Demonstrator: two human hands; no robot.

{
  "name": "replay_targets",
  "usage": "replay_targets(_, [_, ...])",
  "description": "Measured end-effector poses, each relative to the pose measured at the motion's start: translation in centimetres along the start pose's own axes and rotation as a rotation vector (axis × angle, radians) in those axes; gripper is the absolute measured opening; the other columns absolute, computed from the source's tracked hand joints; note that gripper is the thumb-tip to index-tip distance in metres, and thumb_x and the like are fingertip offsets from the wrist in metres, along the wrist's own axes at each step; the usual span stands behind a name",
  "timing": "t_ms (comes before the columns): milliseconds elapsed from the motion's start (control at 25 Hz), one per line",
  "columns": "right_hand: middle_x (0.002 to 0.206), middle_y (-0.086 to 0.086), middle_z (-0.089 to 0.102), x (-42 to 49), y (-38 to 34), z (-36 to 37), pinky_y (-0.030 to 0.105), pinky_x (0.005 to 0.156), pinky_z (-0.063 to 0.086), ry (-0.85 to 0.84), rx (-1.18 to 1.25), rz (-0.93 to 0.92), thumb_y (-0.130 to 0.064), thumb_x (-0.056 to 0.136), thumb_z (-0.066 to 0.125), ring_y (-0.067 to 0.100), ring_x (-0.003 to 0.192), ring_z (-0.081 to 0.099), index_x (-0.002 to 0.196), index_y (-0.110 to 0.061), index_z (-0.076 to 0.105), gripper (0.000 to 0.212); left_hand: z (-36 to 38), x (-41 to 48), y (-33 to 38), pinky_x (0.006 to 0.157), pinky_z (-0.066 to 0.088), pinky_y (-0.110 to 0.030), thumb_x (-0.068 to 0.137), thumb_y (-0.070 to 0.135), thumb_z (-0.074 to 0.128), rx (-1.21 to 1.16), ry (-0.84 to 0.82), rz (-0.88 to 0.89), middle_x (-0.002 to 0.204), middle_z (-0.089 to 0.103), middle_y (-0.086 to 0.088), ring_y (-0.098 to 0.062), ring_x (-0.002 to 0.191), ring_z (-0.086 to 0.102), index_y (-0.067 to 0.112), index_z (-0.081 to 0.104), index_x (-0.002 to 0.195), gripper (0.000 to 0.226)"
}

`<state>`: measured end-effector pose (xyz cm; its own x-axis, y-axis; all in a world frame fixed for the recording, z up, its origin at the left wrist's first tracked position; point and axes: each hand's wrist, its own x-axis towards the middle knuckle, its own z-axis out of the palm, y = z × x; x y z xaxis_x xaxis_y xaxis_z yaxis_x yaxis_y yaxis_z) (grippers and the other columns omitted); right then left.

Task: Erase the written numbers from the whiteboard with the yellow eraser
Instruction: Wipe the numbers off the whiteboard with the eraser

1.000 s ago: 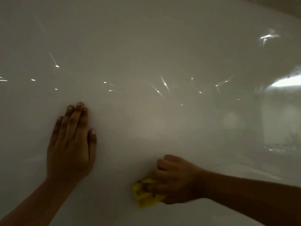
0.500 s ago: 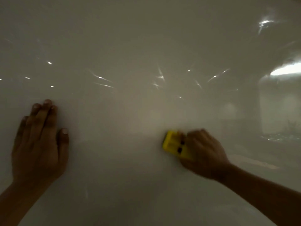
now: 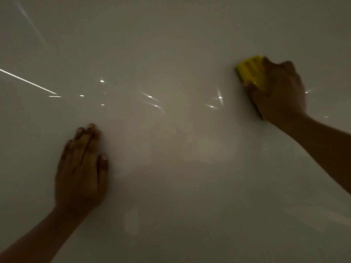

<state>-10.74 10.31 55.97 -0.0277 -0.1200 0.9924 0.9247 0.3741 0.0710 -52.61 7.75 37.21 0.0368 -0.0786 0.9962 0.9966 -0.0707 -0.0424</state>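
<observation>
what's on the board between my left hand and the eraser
Only bare whiteboard lies between the left hand and the eraser, with light glints on it and no numbers visible, in the head view.

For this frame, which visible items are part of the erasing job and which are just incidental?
Part of the job:
- yellow eraser, gripped by the right hand
- whiteboard; no numbers visible on it
- left hand, flat against the board

Incidental:
- light reflections on the board

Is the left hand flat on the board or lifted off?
Flat: the left hand lies spread, fingers together, palm against the whiteboard.
</observation>
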Motion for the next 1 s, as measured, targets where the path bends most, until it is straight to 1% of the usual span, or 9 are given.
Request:
replay_targets(120, [0.126, 0.007, 0.053, -1.7, -9.9, 2.6, 0.048, 0.077, 0.051, -0.158, 0.017, -0.454, -0.052, 0.087, 0.041, 0.042, 0.097, 0.055, 0.139, -0.033, 0.040, 0.055, -0.2, -0.1, 0.0, 0.128, 0.030, -0.053, 0.107, 0.021, 0.034, 0.017, 0.002, 0.004, 0.165, 0.046, -0.021, -0.035, 0.155, 0.040, -0.004, 0.045, 0.156, 0.057])
replay_targets(200, [0.110, 0.010, 0.060, -7.8, -13.5, 2.7, 0.042, 0.066, 0.050, -0.294, 0.208, -0.654, -0.054, 0.076, 0.051, 0.037, 0.086, 0.056, 0.133, -0.024, 0.050, 0.065, -0.4, 0.0, 0.1, 0.130, 0.024, -0.045, 0.106, 0.020, 0.035, 0.023, 0.003, 0.018, 0.165, 0.046, -0.019, -0.033, 0.156, 0.038, -0.003, 0.046, 0.156, 0.056])
replay_targets(320, [0.099, 0.003, 0.062, -15.6, -13.6, 0.8, 0.034, 0.062, 0.045, -0.429, 0.321, -1.053, -0.046, 0.078, 0.059, 0.030, 0.078, 0.056, 0.125, -0.020, 0.057, 0.054, -0.9, 0.2, -0.3, 0.135, 0.011, -0.031, 0.106, 0.020, 0.034, 0.032, -0.036, 0.014, 0.168, 0.041, -0.016, -0.027, 0.159, 0.029, -0.002, 0.043, 0.158, 0.057])
replay_targets(400, [0.100, 0.006, 0.061, -13.4, -11.5, 0.7, 0.037, 0.061, 0.052, -0.328, 0.355, -0.983, -0.050, 0.090, 0.045, 0.033, 0.076, 0.062, 0.119, -0.020, 0.056, 0.044, -0.8, 0.0, -0.3, 0.135, 0.008, -0.029, 0.106, 0.020, 0.034, 0.029, -0.050, 0.019, 0.170, 0.036, -0.014, -0.025, 0.161, 0.024, 0.000, 0.039, 0.160, 0.058])
replay_targets(480, [0.095, 0.012, 0.058, -7.3, -9.9, 1.1, 0.044, 0.062, 0.057, -0.180, 0.192, -0.644, -0.056, 0.092, 0.033, 0.039, 0.077, 0.063, 0.117, -0.020, 0.054, 0.049, -0.6, -0.1, -0.3, 0.135, 0.008, -0.029, 0.107, 0.020, 0.033, 0.016, -0.050, 0.021, 0.171, 0.032, -0.011, -0.016, 0.164, 0.015, 0.001, 0.033, 0.162, 0.058])
replay_targets(560, [0.105, 0.014, 0.055, -1.0, -9.5, 1.7, 0.048, 0.075, 0.054, -0.115, 0.060, -0.295, -0.058, 0.088, 0.043, 0.041, 0.093, 0.058, 0.132, -0.028, 0.049, 0.054, -0.4, -0.1, -0.3, 0.135, 0.007, -0.029, 0.107, 0.020, 0.033, 0.007, -0.038, 0.018, 0.171, 0.028, -0.007, -0.006, 0.166, 0.002, 0.004, 0.025, 0.163, 0.059])
replay_targets(640, [0.119, 0.013, 0.051, 2.6, -11.8, 2.9, 0.048, 0.082, 0.049, -0.082, 0.088, -0.148, -0.060, 0.081, 0.047, 0.041, 0.106, 0.052, 0.140, -0.030, 0.042, 0.066, -0.4, -0.2, -0.3, 0.134, 0.008, -0.030, 0.107, 0.020, 0.034, -0.003, -0.037, 0.019, 0.171, 0.027, -0.006, -0.002, 0.165, -0.002, 0.005, 0.024, 0.163, 0.059])
replay_targets(840, [0.111, 0.009, 0.055, -1.5, -21.7, 5.0, 0.041, 0.072, 0.051, -0.188, 0.221, -0.450, -0.056, 0.075, 0.056, 0.034, 0.097, 0.053, 0.136, -0.032, 0.050, 0.066, -0.7, -0.1, -0.1, 0.133, 0.012, -0.031, 0.105, 0.016, 0.037, -0.058, -0.009, 0.035, 0.168, 0.033, -0.009, -0.024, 0.160, 0.025, -0.001, 0.039, 0.158, 0.057])
replay_targets(1000, [0.095, 0.006, 0.058, -11.3, -20.7, 3.0, 0.039, 0.065, 0.047, -0.265, 0.279, -0.540, -0.050, 0.075, 0.062, 0.032, 0.082, 0.052, 0.135, -0.025, 0.053, 0.066, -1.0, -0.4, -0.2, 0.133, 0.012, -0.031, 0.103, 0.014, 0.038, -0.140, -0.024, 0.013, 0.166, 0.040, -0.017, -0.028, 0.157, 0.027, -0.004, 0.043, 0.156, 0.056])
